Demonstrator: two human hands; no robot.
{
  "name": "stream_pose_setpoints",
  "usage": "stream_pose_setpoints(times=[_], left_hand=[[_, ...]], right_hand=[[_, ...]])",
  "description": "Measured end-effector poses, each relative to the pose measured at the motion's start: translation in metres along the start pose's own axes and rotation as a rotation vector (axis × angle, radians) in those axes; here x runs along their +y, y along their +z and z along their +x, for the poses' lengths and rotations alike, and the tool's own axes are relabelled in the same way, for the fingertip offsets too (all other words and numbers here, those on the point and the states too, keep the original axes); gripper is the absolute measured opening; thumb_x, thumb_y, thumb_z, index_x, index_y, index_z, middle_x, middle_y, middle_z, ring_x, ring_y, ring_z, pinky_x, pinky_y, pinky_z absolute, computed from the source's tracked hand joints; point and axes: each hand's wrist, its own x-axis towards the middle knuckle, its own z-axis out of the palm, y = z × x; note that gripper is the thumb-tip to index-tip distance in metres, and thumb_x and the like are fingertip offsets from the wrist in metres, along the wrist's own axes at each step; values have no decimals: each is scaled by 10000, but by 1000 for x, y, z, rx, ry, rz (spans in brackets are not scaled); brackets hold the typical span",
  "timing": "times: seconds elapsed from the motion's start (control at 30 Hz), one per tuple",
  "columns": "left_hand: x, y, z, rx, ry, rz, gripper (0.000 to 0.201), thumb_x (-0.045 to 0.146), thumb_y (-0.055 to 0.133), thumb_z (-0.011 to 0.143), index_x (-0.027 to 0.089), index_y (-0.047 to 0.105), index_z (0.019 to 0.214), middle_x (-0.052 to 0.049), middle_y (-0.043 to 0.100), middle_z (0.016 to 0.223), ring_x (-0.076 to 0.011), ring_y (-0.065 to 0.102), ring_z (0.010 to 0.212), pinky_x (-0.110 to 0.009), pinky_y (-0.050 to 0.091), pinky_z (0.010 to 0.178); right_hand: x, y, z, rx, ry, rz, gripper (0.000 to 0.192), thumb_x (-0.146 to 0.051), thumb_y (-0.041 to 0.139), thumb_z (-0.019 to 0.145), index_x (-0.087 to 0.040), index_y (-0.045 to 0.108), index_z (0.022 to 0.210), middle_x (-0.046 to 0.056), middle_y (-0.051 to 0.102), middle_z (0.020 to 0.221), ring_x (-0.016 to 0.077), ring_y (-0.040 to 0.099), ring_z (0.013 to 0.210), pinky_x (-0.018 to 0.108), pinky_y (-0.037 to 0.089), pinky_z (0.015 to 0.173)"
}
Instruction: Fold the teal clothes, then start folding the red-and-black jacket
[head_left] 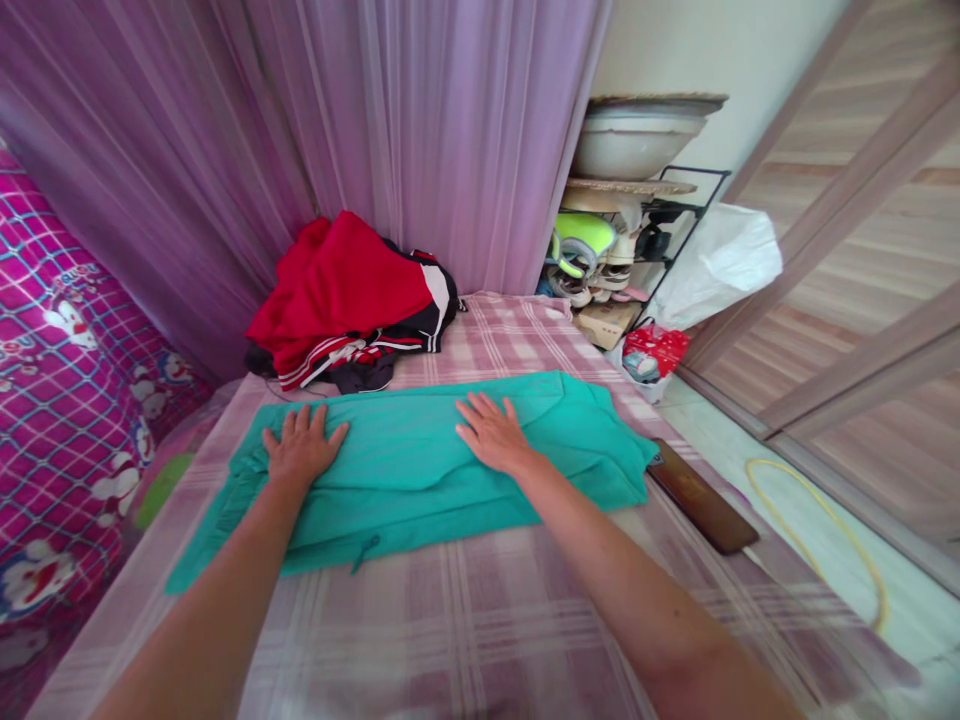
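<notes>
A teal green garment lies folded lengthwise across the plaid-covered surface, with some wrinkles toward its right end. Gathered fabric shows at its left end, and a small zipper pull or cord hangs at the near edge. My left hand rests flat on the left part of the garment, fingers spread. Farther right, my right hand also lies open on the cloth, palm down. Neither hand grips anything. The garment's underside is hidden.
A red and black jacket lies heaped behind, against the purple curtain. A phone with a cable sits by the right edge. Beyond stand a shoe rack with basins on top, a white bag and wardrobe doors.
</notes>
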Motion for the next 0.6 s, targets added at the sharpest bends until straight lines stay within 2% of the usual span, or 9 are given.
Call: stream_pose_setpoints(times=[0.1,0.2,0.3,0.37,0.43,0.5,0.53,0.6], left_hand=[[1,0,-1,14,-7,-27,783,621,266,941,154,339,1565,-186,319,1626,-395,254,1493,-694,161,1156],[1,-2,-2,42,-20,-56,764,600,300,943,155,340,1563,-192,299,1633,-393,237,1502,-682,143,1164],[8,-10,-13,174,2,-92,640,503,376,952,147,481,1472,-191,356,1605,-381,275,1485,-660,105,1184],[22,-16,-31,257,113,-154,502,453,429,950,163,612,1317,-177,523,1479,-351,424,1389,-600,191,1181],[43,-20,-58,246,327,-233,383,467,503,933,191,684,1125,-134,684,1212,-297,581,1175,-490,360,1089],[67,-21,-85,172,549,-272,342,511,568,911,208,689,1013,-91,712,1013,-262,625,1013,-423,424,976],[79,-20,-97,151,600,-267,334,525,605,891,210,682,972,-79,705,965,-254,626,972,-413,428,942],[97,-18,-114,144,610,-219,324,518,641,877,203,662,950,-75,691,927,-252,621,939,-410,423,901]], right_hand=[[4,16,-14,-65,32,-11,624,-534,205,1035,-256,322,1581,56,258,1661,249,196,1532,574,101,1225],[17,20,-18,-48,69,-32,607,-510,202,1042,-254,334,1576,50,261,1660,243,197,1532,564,112,1226],[20,18,-17,-4,87,-24,582,-478,187,1050,-264,380,1555,42,318,1640,226,236,1520,540,133,1229],[18,17,-17,17,90,-16,573,-458,178,1054,-260,408,1541,40,348,1627,214,260,1511,522,146,1231],[18,18,-16,20,83,-15,568,-450,181,1055,-260,418,1535,39,358,1622,213,269,1508,519,155,1230],[19,19,-16,18,81,-14,563,-454,189,1054,-269,421,1533,39,358,1623,216,268,1507,522,163,1227],[19,20,-15,18,83,-12,562,-457,190,1054,-274,423,1531,38,358,1623,216,267,1508,523,166,1225],[20,20,-15,17,90,-7,561,-461,191,1054,-279,426,1530,36,356,1624,214,264,1508,519,170,1224]])
